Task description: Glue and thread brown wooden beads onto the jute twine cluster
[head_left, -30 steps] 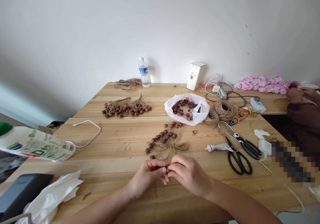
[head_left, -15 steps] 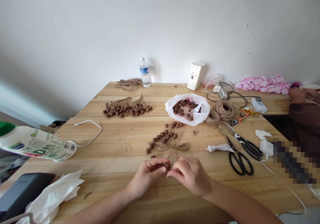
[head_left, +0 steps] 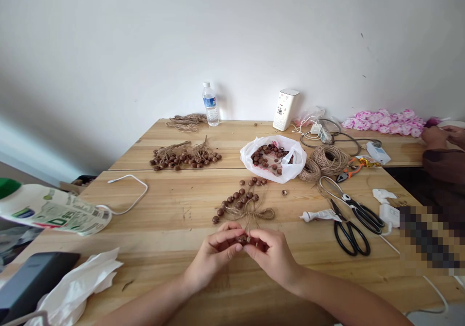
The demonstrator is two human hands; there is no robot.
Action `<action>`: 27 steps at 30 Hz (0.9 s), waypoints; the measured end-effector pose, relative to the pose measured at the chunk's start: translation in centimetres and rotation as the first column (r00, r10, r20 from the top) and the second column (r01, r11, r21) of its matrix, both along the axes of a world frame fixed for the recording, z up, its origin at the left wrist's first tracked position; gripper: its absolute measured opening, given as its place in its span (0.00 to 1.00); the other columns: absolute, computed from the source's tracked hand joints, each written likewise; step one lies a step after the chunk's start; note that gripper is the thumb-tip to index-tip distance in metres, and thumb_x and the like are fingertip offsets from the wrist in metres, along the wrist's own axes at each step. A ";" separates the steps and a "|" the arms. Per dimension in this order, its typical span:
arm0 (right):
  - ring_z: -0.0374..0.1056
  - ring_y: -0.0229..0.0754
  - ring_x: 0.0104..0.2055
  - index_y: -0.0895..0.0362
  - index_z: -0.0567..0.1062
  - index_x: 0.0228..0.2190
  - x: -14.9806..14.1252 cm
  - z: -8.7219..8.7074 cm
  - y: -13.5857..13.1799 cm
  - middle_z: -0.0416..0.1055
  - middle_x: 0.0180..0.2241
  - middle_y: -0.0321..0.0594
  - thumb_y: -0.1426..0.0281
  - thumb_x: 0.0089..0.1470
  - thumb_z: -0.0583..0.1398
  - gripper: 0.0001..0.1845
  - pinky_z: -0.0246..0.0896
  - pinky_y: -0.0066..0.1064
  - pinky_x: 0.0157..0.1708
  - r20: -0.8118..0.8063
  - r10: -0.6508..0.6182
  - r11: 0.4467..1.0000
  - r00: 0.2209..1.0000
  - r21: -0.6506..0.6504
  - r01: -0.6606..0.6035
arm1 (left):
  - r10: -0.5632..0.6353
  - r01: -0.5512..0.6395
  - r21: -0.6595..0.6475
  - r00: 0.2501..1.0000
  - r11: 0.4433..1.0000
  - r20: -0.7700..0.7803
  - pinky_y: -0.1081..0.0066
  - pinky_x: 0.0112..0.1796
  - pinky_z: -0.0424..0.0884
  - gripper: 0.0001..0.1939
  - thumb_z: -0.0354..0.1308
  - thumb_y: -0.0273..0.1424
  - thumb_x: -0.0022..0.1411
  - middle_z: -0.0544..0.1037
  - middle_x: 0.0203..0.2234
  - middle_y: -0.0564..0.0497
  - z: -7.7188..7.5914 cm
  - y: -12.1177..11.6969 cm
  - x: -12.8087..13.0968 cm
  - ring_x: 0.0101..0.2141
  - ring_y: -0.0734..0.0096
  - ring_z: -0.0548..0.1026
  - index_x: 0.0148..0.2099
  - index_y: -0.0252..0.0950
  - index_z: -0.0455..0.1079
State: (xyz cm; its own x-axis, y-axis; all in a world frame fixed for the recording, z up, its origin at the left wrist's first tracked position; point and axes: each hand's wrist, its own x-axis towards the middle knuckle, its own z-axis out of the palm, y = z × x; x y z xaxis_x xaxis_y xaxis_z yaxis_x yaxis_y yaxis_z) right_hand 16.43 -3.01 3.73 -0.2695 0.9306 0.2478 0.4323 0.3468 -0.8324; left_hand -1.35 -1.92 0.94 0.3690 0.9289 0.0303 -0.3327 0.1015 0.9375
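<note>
Near the table's front, my left hand [head_left: 214, 254] pinches a round brown nut shell [head_left: 242, 240] between thumb and fingers. My right hand [head_left: 273, 256] meets it from the other side, thumb and forefinger closed on the shell's edge and the thin twine by it. Exactly what sits under the fingertips is partly hidden. Strands of twine run from there up to a looped twine bundle [head_left: 263, 213] lying just beyond my hands. Around that bundle, several brown nut shells [head_left: 238, 196] lie on the wood, some on twine ends.
A white plastic bag [head_left: 294, 170] holds more shells, beside twine balls [head_left: 330, 159]. Black-handled scissors [head_left: 350, 236], pliers [head_left: 348, 171] and a white tube [head_left: 319, 215] lie right. Finished-looking bunches [head_left: 185, 159] and a water bottle [head_left: 209, 105] stand behind. A co-worker's hands [head_left: 436, 136] are far right.
My right hand has turned and opened out a little from its curled pose, its fingertips now against the shell. My left hand keeps its pinch in nearly the same place.
</note>
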 end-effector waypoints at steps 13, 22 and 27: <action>0.53 0.32 0.20 0.60 0.70 0.17 -0.4 0.2 -0.1 0.58 0.17 0.32 0.71 0.52 0.62 0.14 0.47 0.26 0.21 -0.068 0.003 0.997 0.998 0.073 0.002 | 0.037 -0.037 -0.022 0.999 0.999 -0.006 0.72 0.36 0.70 0.10 0.65 0.26 0.51 0.71 0.35 0.50 0.1 -0.1 0.1 0.36 0.70 0.71 0.37 0.44 0.79; 0.49 0.32 0.19 0.58 0.62 0.13 -0.8 0.0 -0.3 0.52 0.15 0.30 0.71 0.52 0.59 0.19 0.45 0.26 0.20 -0.038 -0.009 0.997 0.999 0.082 0.012 | 0.072 -0.072 -0.060 0.997 0.996 -0.008 0.72 0.34 0.71 0.08 0.66 0.28 0.49 0.72 0.29 0.52 0.0 -0.2 0.3 0.32 0.71 0.71 0.35 0.42 0.80; 0.55 0.33 0.20 0.58 0.67 0.18 -0.8 0.0 -0.5 0.60 0.17 0.33 0.71 0.53 0.58 0.14 0.50 0.26 0.21 0.007 -0.055 0.992 0.998 0.116 0.054 | 0.109 -0.086 -0.257 0.991 0.963 0.077 0.71 0.35 0.71 0.08 0.69 0.29 0.45 0.74 0.29 0.52 0.1 -0.2 0.8 0.32 0.70 0.72 0.32 0.39 0.80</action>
